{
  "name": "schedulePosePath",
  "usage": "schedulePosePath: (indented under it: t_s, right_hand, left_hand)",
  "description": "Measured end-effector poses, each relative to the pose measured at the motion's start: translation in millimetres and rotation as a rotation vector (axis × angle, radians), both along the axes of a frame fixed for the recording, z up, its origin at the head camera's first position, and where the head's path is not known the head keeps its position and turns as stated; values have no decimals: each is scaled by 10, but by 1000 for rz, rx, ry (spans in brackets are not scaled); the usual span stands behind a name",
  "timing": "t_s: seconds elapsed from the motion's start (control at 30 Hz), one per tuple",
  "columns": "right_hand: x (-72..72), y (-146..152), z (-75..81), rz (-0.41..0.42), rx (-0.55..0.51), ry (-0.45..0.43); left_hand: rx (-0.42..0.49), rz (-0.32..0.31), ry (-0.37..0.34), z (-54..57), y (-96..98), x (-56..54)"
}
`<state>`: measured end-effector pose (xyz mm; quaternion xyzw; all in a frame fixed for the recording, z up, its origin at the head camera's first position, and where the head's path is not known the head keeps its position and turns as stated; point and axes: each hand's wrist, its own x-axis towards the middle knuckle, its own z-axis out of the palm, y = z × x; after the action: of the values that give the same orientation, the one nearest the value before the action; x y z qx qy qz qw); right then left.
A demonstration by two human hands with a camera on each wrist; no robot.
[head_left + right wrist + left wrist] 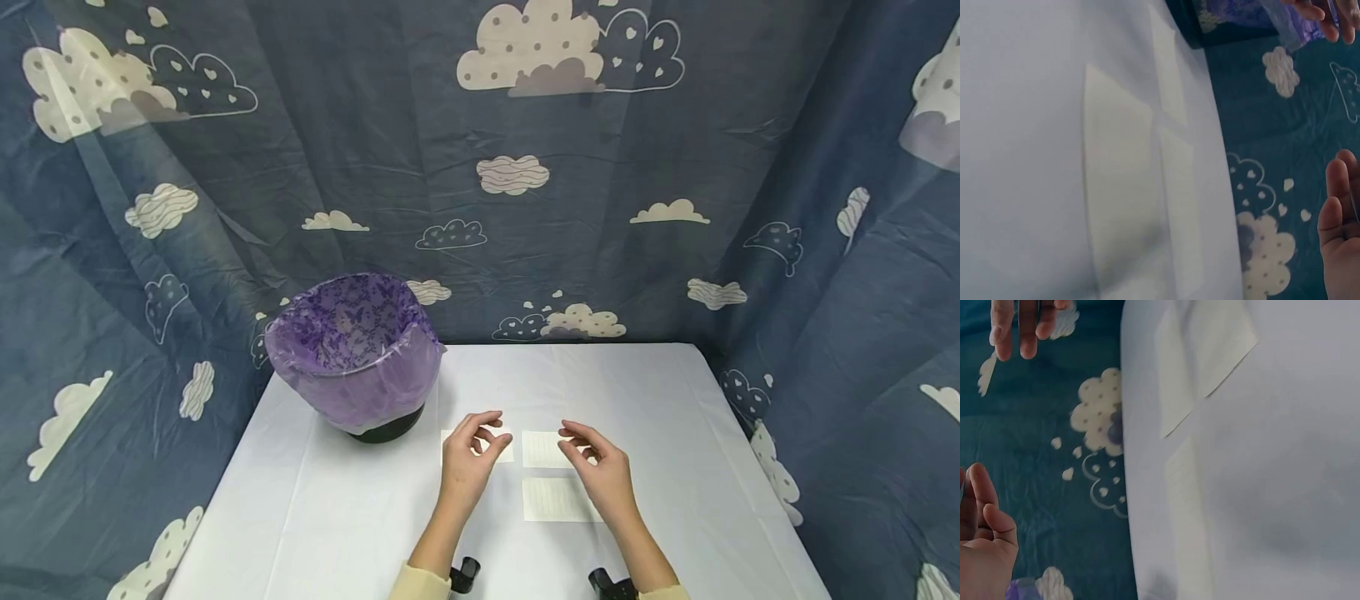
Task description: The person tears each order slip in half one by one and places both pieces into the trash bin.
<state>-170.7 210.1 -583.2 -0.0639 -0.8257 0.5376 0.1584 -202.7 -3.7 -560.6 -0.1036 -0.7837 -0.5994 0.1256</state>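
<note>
My left hand (pixel 467 467) is raised above the white table, with its fingers loosely bent and a gap between thumb and forefinger. Opposite it, my right hand (pixel 600 475) hovers in much the same pose, its fingertips turned toward the left hand. Nothing shows held in either one. Beneath them lie three pale cream, lined paper pieces. One paper piece (pixel 447 436) is partly covered by the left hand. A second paper piece (pixel 542 450) lies beside it at the right, and the nearest paper piece (pixel 557 500) is partly hidden by the right hand.
A dark bin (pixel 390 429) lined with a purple plastic bag (pixel 375 392) stands at the table's back left. The white-covered table (pixel 337 517) ends at a dark blue cloud-patterned curtain (pixel 360 125), which hangs behind and along both sides.
</note>
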Motion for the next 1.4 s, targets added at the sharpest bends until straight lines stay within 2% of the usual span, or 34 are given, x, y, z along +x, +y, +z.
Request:
schedulePosePath:
  t_s: [0.17, 0.5, 0.63, 0.87, 1.1, 1.4]
  right_hand:
    - [109, 92, -114, -4, 39, -66]
    - [268, 247, -322, 63, 92, -191]
    - [303, 301, -431, 72, 122, -221]
    - [315, 357, -557, 89, 204, -264]
    - [324, 375, -639, 112, 319, -292]
    - [346, 366, -684, 122, 355, -287]
  left_hand:
    - [-47, -44, -70, -106, 105, 96]
    - [-85, -120, -197, -403, 259, 206]
    - [-91, -149, -201, -528, 313, 243]
    - [-165, -197, -195, -721, 441, 288]
    - [-223, -216, -181, -816, 578, 349]
    - [-324, -236, -210, -951, 670, 348]
